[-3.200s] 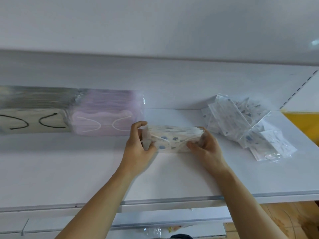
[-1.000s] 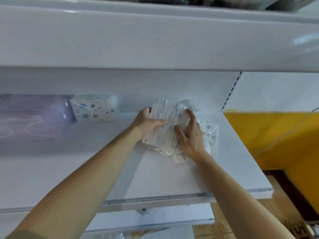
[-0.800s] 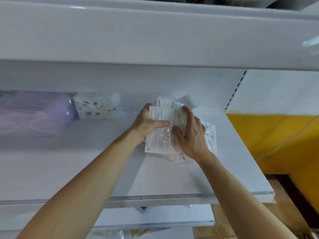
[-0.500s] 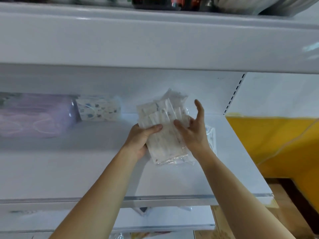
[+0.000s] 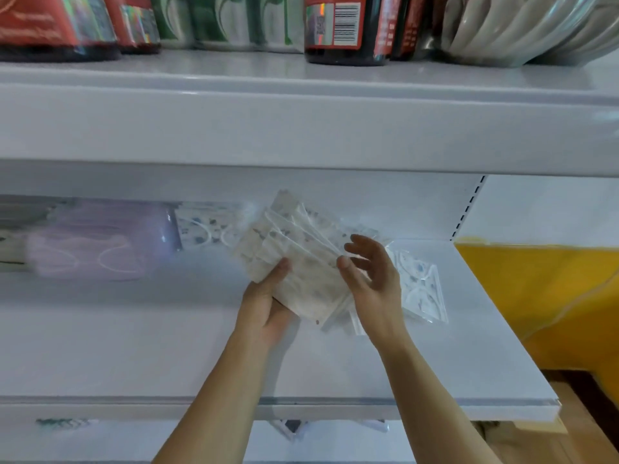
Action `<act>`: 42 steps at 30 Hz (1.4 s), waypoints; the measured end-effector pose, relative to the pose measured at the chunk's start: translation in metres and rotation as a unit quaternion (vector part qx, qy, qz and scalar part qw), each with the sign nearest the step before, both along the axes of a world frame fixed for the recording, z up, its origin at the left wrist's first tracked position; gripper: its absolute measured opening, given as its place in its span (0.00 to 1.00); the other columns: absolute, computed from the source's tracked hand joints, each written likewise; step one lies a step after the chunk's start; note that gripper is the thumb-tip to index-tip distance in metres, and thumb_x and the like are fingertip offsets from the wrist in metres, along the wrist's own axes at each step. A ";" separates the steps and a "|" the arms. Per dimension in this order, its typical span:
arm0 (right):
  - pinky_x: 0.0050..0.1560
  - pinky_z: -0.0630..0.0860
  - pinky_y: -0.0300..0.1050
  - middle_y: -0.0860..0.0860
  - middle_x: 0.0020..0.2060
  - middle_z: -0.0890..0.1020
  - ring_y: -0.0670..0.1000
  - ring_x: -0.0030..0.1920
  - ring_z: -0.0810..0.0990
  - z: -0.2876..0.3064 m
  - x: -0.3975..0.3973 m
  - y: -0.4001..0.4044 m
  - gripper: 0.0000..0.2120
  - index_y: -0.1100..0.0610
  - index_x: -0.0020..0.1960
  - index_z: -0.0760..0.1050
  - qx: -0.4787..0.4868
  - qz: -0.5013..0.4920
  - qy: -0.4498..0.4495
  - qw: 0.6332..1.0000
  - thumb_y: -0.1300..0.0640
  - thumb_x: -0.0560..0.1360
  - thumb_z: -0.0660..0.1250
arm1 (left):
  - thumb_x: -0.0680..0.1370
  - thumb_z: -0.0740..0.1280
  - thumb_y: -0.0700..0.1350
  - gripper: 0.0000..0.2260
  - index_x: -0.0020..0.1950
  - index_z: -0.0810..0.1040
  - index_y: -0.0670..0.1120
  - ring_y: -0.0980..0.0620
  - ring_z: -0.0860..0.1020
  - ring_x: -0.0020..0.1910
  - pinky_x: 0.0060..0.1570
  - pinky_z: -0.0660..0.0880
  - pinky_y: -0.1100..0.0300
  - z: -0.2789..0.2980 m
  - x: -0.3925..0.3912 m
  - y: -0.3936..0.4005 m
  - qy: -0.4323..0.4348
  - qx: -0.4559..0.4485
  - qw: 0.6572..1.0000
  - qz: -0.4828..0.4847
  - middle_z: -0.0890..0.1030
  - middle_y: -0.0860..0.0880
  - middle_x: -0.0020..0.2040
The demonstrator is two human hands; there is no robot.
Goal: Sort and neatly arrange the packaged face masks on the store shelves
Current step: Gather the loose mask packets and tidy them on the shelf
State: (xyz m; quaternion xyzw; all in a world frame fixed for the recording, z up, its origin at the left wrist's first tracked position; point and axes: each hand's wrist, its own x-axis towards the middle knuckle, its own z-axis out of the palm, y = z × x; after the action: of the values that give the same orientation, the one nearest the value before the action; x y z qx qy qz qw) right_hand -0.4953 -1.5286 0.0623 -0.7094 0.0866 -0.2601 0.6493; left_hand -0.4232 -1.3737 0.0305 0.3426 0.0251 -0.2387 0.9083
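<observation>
A white store shelf (image 5: 134, 346) spans the view, with an upper shelf (image 5: 301, 128) above it carrying red-labelled bottles (image 5: 338, 28) and other blurred goods. To the right of the shelf lies a yellow surface (image 5: 536, 296). At the back left of the shelf sits a lilac pack of masks (image 5: 100, 246), and just beside it on the right a smaller pack with a blue pattern (image 5: 204, 229); both are blurred. In the middle, lifted off the shelf and tilted, is a fanned stack of packaged face masks (image 5: 294, 256) in clear wrappers. The left hand (image 5: 268, 306) grips this stack from below, palm under it and thumb pressed on its front. The right hand (image 5: 371, 272) is beside the stack's right edge with fingers spread and relaxed; whether the fingertips touch the wrappers cannot be told. Behind the right hand, a few loose mask packets (image 5: 418, 289) lie flat on the shelf near its right end.
</observation>
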 end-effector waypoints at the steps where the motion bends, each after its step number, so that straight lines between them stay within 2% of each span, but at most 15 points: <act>1: 0.53 0.79 0.36 0.47 0.58 0.84 0.46 0.57 0.83 0.001 -0.002 0.007 0.19 0.48 0.65 0.78 0.030 0.033 0.001 0.999 0.52 0.74 0.74 | 0.84 0.64 0.42 0.23 0.78 0.67 0.37 0.35 0.73 0.72 0.70 0.71 0.38 -0.001 -0.001 0.006 0.008 -0.023 1.000 -0.001 0.72 0.33 0.74; 5: 0.59 0.81 0.57 0.57 0.57 0.86 0.58 0.59 0.85 -0.003 -0.001 0.050 0.19 0.58 0.63 0.79 0.194 0.121 -0.006 0.974 0.63 0.74 0.76 | 0.84 0.62 0.45 0.23 0.79 0.67 0.41 0.37 0.70 0.75 0.76 0.65 0.40 0.002 -0.013 0.020 0.020 -0.049 0.998 0.018 0.72 0.37 0.75; 12: 0.57 0.83 0.59 0.57 0.52 0.87 0.58 0.54 0.87 0.002 0.023 0.110 0.13 0.61 0.59 0.82 0.197 0.108 0.007 0.974 0.70 0.76 0.72 | 0.87 0.58 0.46 0.21 0.79 0.66 0.43 0.40 0.70 0.76 0.73 0.68 0.43 0.003 -0.009 0.065 -0.050 -0.025 0.998 0.017 0.72 0.38 0.75; 15: 0.52 0.84 0.53 0.58 0.53 0.87 0.59 0.55 0.86 0.005 0.034 0.127 0.14 0.62 0.60 0.81 0.171 0.138 -0.028 0.975 0.73 0.76 0.70 | 0.82 0.67 0.46 0.26 0.79 0.66 0.46 0.40 0.71 0.75 0.74 0.66 0.41 0.005 -0.002 0.096 -0.097 0.012 0.995 -0.002 0.73 0.39 0.75; 18: 0.52 0.83 0.50 0.56 0.52 0.87 0.57 0.55 0.86 0.006 0.046 0.131 0.15 0.62 0.58 0.81 0.094 0.132 -0.057 0.985 0.74 0.75 0.71 | 0.68 0.82 0.49 0.42 0.78 0.69 0.46 0.38 0.73 0.73 0.65 0.75 0.44 0.011 0.013 0.142 -0.098 0.041 0.994 0.025 0.75 0.40 0.74; 20: 0.55 0.83 0.52 0.54 0.53 0.87 0.56 0.56 0.86 0.004 0.054 0.125 0.15 0.61 0.58 0.82 0.013 0.139 -0.058 0.989 0.74 0.74 0.72 | 0.61 0.85 0.55 0.45 0.74 0.73 0.44 0.38 0.77 0.68 0.60 0.74 0.46 0.020 0.032 0.179 -0.126 0.099 0.984 0.074 0.79 0.42 0.69; 23: 0.56 0.82 0.51 0.52 0.51 0.88 0.52 0.54 0.86 0.008 0.061 0.120 0.15 0.61 0.59 0.81 -0.072 0.182 0.003 0.981 0.70 0.74 0.75 | 0.63 0.80 0.64 0.33 0.64 0.80 0.53 0.50 0.79 0.56 0.58 0.69 0.50 0.047 0.061 0.220 -0.274 0.278 0.917 0.079 0.84 0.51 0.56; 27: 0.57 0.80 0.51 0.44 0.50 0.86 0.46 0.53 0.85 0.011 0.068 0.129 0.19 0.47 0.60 0.79 -0.229 0.199 0.080 0.950 0.60 0.73 0.78 | 0.76 0.71 0.57 0.21 0.68 0.79 0.54 0.59 0.79 0.64 0.67 0.73 0.55 0.084 0.087 0.225 -0.455 0.455 0.763 -0.060 0.84 0.56 0.60; 29: 0.56 0.80 0.51 0.46 0.51 0.86 0.49 0.53 0.85 0.008 0.069 0.139 0.18 0.48 0.59 0.79 -0.210 0.207 0.065 0.953 0.61 0.73 0.78 | 0.78 0.69 0.53 0.13 0.60 0.83 0.51 0.58 0.81 0.62 0.67 0.75 0.49 0.085 0.098 0.222 -0.517 0.512 0.681 -0.080 0.85 0.56 0.57; 30: 0.55 0.80 0.52 0.49 0.50 0.86 0.51 0.53 0.85 0.003 0.070 0.142 0.18 0.51 0.58 0.80 -0.178 0.204 0.053 0.961 0.64 0.72 0.78 | 0.79 0.68 0.50 0.09 0.55 0.84 0.49 0.55 0.83 0.58 0.64 0.76 0.48 0.082 0.102 0.222 -0.526 0.513 0.674 -0.076 0.86 0.54 0.53; 32: 0.53 0.82 0.50 0.53 0.49 0.87 0.54 0.52 0.86 -0.013 0.067 0.147 0.17 0.57 0.57 0.80 -0.106 0.163 0.040 0.980 0.68 0.72 0.78 | 0.79 0.67 0.46 0.07 0.49 0.84 0.47 0.50 0.84 0.51 0.57 0.79 0.52 0.071 0.107 0.227 -0.495 0.475 0.727 -0.032 0.86 0.49 0.47; 34: 0.48 0.82 0.45 0.52 0.47 0.87 0.50 0.48 0.86 -0.032 0.061 0.153 0.16 0.60 0.56 0.80 -0.044 0.093 0.047 0.994 0.68 0.71 0.79 | 0.79 0.67 0.43 0.06 0.47 0.84 0.47 0.50 0.82 0.45 0.47 0.76 0.58 0.053 0.101 0.230 -0.398 0.399 0.824 0.055 0.86 0.46 0.45; 38: 0.40 0.79 0.39 0.49 0.41 0.87 0.44 0.39 0.85 -0.054 0.055 0.160 0.17 0.60 0.55 0.79 -0.011 0.011 0.117 0.993 0.63 0.70 0.81 | 0.81 0.66 0.37 0.13 0.41 0.82 0.50 0.50 0.80 0.41 0.45 0.71 0.54 0.009 0.069 0.227 -0.158 0.275 0.940 0.125 0.84 0.50 0.42; 40: 0.44 0.82 0.46 0.51 0.46 0.87 0.47 0.44 0.86 -0.055 0.056 0.158 0.25 0.59 0.60 0.78 0.005 -0.009 0.131 0.991 0.55 0.67 0.83 | 0.83 0.63 0.38 0.11 0.48 0.83 0.49 0.53 0.78 0.38 0.37 0.71 0.60 -0.005 0.061 0.223 -0.077 0.213 0.969 0.097 0.83 0.48 0.46; 42: 0.56 0.83 0.57 0.54 0.56 0.85 0.54 0.54 0.86 -0.055 0.056 0.158 0.38 0.58 0.66 0.75 0.026 -0.017 0.136 0.990 0.45 0.63 0.84 | 0.82 0.66 0.48 0.11 0.60 0.81 0.43 0.51 0.81 0.41 0.33 0.76 0.63 -0.011 0.058 0.221 -0.045 0.152 0.986 0.050 0.84 0.46 0.53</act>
State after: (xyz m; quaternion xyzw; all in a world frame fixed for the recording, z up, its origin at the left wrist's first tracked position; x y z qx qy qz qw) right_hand -0.4391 -1.3711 0.0077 -0.7194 0.1928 -0.1695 0.6455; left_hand -0.3648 -1.1530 0.0193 0.4852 0.0372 -0.1704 0.8568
